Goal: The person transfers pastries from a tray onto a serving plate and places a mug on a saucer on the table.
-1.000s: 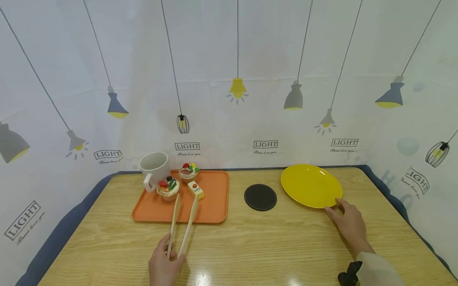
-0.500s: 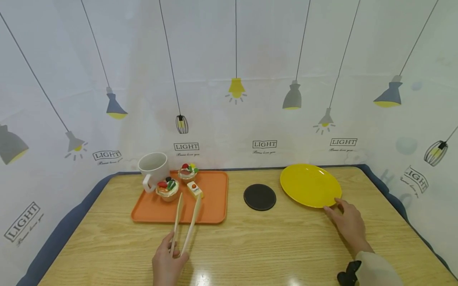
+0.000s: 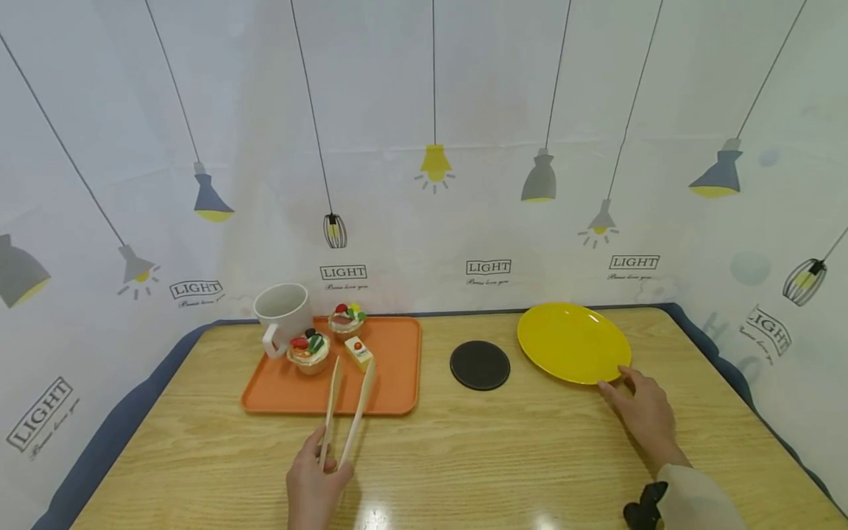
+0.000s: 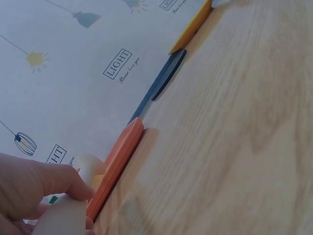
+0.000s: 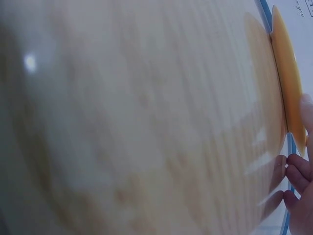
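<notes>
My left hand (image 3: 316, 478) grips a pair of wooden tongs (image 3: 358, 412). Their tips stand apart over the orange tray (image 3: 400, 368), just in front of a small cake slice (image 3: 359, 353); nothing is between them. Beside that slice are two fruit-topped tarts, the front tart (image 3: 308, 356) and the back tart (image 3: 347, 322). In the left wrist view, thumb and fingers wrap the pale tongs (image 4: 63, 218). At the near right rim of a yellow plate (image 3: 573, 342), my right hand (image 3: 644, 418) pinches the edge with thumb and forefinger. Its other fingers show below the plate edge (image 5: 288, 73) in the right wrist view.
A white mug (image 3: 283, 313) stands at the tray's back left corner, close to the front tart. Between tray and plate lies a round black coaster (image 3: 480, 365). A wall sheet printed with lamps (image 3: 435, 165) rises behind the wooden table (image 3: 490, 456).
The left hand and tongs have shifted slightly right and forward, bringing the tips closer to the cake slice. The right hand stays at the plate rim. The head view has drifted a little.
</notes>
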`<action>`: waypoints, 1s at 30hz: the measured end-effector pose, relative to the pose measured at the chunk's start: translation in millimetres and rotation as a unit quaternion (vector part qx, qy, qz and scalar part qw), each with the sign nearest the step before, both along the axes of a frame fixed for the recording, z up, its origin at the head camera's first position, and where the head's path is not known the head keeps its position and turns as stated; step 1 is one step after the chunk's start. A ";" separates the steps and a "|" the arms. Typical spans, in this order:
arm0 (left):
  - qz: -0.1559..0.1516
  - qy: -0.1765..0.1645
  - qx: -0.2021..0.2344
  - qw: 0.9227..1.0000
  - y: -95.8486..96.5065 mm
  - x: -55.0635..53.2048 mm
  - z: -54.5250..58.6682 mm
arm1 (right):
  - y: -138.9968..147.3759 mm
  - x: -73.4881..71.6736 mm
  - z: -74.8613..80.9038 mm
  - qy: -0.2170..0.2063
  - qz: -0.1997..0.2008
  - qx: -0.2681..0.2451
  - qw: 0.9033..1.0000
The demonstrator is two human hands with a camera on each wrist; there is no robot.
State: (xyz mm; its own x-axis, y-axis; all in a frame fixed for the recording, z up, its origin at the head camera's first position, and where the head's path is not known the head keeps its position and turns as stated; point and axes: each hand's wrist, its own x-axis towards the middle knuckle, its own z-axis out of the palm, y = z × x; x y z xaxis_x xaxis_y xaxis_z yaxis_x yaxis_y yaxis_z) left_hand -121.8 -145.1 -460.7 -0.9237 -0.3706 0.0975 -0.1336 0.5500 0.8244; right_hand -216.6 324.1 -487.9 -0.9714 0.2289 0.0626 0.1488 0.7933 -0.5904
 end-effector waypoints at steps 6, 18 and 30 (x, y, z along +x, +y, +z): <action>-0.008 0.001 0.001 1.000 2.1 -3.3 0.9 | -1.2 0.7 1.1 -0.006 -0.002 -0.010 1.000; -0.023 0.006 -0.006 1.000 7.1 -11.1 2.1 | -0.8 2.5 -0.9 0.006 0.003 -0.009 1.000; -0.022 -0.024 0.012 0.999 11.2 -17.0 4.6 | -0.4 3.0 -0.6 0.019 0.006 -0.010 1.000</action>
State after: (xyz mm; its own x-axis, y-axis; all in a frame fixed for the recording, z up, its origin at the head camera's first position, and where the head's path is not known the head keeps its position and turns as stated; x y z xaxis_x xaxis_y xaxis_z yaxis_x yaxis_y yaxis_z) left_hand -138.8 -133.9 -456.1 -0.9422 -0.3320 0.0451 -0.1494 0.5367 0.8304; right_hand -213.7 323.6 -488.5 -0.9710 0.2198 0.0939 0.1179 0.7822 -0.6118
